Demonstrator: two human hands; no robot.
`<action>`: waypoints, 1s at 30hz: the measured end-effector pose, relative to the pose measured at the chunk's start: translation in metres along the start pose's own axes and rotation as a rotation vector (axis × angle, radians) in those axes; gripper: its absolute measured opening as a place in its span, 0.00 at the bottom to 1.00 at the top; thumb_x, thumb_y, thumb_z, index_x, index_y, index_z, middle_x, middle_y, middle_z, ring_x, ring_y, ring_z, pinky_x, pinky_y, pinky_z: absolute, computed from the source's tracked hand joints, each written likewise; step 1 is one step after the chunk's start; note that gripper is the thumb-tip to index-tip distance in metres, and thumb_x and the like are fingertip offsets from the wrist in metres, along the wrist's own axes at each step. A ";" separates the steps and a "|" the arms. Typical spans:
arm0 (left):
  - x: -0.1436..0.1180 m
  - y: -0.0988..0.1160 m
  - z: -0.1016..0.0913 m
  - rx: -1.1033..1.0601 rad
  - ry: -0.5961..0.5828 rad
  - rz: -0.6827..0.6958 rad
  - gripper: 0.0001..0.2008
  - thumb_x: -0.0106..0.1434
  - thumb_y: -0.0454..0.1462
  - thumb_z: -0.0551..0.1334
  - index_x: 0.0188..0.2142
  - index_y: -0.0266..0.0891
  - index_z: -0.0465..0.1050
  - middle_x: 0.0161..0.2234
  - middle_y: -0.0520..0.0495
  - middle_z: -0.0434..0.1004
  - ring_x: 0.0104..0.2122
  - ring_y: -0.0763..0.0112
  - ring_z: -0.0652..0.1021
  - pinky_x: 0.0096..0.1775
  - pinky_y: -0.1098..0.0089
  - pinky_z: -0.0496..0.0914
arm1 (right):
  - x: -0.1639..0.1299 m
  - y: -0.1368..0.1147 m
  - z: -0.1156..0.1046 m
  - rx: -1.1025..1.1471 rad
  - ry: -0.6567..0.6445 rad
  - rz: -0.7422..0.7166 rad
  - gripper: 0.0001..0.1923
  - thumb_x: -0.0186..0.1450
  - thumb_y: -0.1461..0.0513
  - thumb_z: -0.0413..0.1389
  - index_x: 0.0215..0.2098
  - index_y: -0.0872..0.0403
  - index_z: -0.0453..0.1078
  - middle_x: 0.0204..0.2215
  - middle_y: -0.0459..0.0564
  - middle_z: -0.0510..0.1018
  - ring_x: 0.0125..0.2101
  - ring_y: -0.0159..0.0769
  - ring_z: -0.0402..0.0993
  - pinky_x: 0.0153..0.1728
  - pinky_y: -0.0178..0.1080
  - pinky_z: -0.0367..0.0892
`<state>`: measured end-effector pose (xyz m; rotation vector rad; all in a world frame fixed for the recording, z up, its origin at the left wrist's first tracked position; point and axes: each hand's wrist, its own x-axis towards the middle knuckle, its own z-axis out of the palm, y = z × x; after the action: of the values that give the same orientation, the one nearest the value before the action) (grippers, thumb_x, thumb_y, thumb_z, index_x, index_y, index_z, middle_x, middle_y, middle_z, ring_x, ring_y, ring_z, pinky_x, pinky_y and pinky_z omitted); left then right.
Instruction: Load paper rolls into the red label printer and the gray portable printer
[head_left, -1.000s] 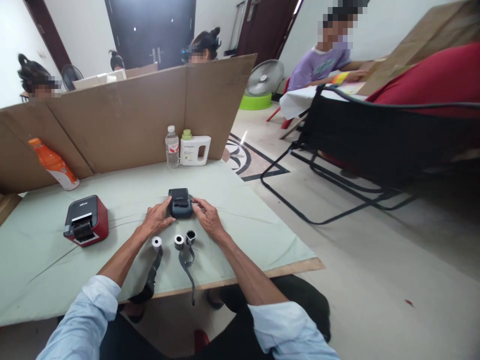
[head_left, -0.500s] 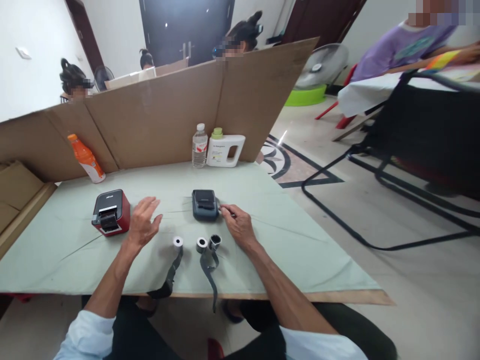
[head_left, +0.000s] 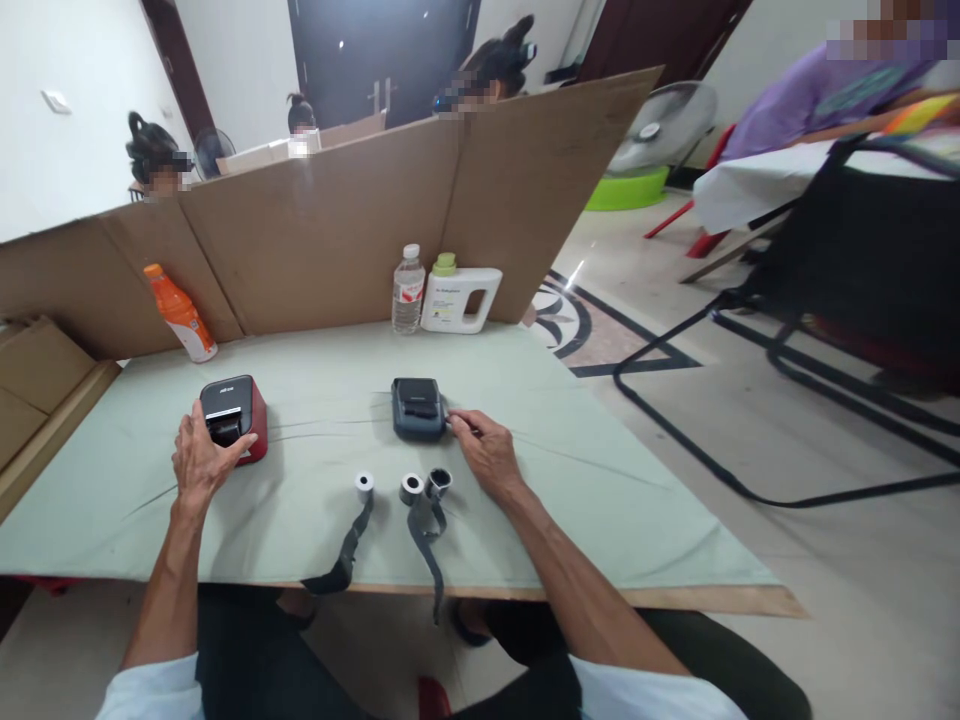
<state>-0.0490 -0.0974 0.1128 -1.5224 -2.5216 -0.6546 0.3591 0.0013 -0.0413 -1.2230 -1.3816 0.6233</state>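
Note:
On the left of the table stands a red and black label printer [head_left: 259, 415]. My left hand [head_left: 201, 462] spans its front, fingers at its left side and thumb across the lower right front. A smaller dark portable printer [head_left: 418, 408] lies near the middle. At its right side my right hand [head_left: 487, 450] is closed in a pinch; what the fingertips hold is too small to make out. In front of the portable printer stand a white paper roll [head_left: 364, 484], a second roll [head_left: 411, 488] and a third roll [head_left: 439, 482], with dark strips trailing toward the table's front edge.
A cardboard partition [head_left: 330, 220] borders the table's back. Before it stand an orange bottle [head_left: 180, 315], a clear water bottle [head_left: 408, 290] and a white jug [head_left: 459, 298]. A cardboard box [head_left: 45, 400] is at far left. A black chair [head_left: 862, 260] is at right; people sit beyond.
My left hand has moved left and down, from beside the label printer onto its front. My right hand stays by the portable printer. The view has shifted slightly.

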 end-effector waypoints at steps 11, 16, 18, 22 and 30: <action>0.002 0.009 0.005 0.039 -0.027 -0.048 0.59 0.54 0.59 0.71 0.75 0.38 0.46 0.62 0.26 0.68 0.62 0.37 0.71 0.58 0.44 0.69 | -0.002 -0.003 -0.001 -0.012 0.001 0.004 0.18 0.65 0.50 0.56 0.40 0.54 0.81 0.38 0.56 0.85 0.37 0.46 0.79 0.40 0.46 0.74; 0.001 0.009 0.005 0.051 -0.025 -0.049 0.59 0.54 0.60 0.70 0.75 0.39 0.46 0.62 0.26 0.67 0.62 0.36 0.70 0.58 0.44 0.68 | -0.001 -0.002 -0.001 -0.018 0.003 0.006 0.18 0.65 0.50 0.56 0.39 0.54 0.81 0.37 0.56 0.85 0.37 0.46 0.79 0.39 0.46 0.74; 0.001 0.009 0.005 0.059 -0.027 -0.051 0.59 0.54 0.60 0.69 0.75 0.39 0.46 0.63 0.26 0.67 0.62 0.36 0.70 0.58 0.44 0.68 | -0.001 -0.002 -0.001 -0.020 0.003 0.003 0.19 0.65 0.50 0.56 0.39 0.54 0.81 0.37 0.56 0.85 0.37 0.46 0.79 0.39 0.46 0.74; 0.001 0.013 0.001 0.085 -0.038 -0.049 0.58 0.55 0.61 0.69 0.74 0.38 0.46 0.63 0.25 0.67 0.62 0.34 0.70 0.59 0.43 0.67 | -0.001 -0.002 -0.001 -0.026 -0.005 -0.001 0.19 0.65 0.50 0.55 0.40 0.54 0.81 0.37 0.56 0.85 0.36 0.45 0.79 0.39 0.46 0.73; 0.004 0.023 -0.003 0.096 -0.079 -0.076 0.57 0.56 0.61 0.68 0.74 0.40 0.46 0.63 0.25 0.66 0.62 0.34 0.69 0.59 0.43 0.67 | -0.001 -0.001 -0.001 -0.039 -0.022 -0.010 0.18 0.66 0.50 0.55 0.40 0.53 0.81 0.37 0.56 0.84 0.36 0.45 0.78 0.39 0.45 0.73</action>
<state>-0.0309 -0.0864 0.1241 -1.4546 -2.6383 -0.4838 0.3601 -0.0001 -0.0408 -1.2426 -1.4232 0.6070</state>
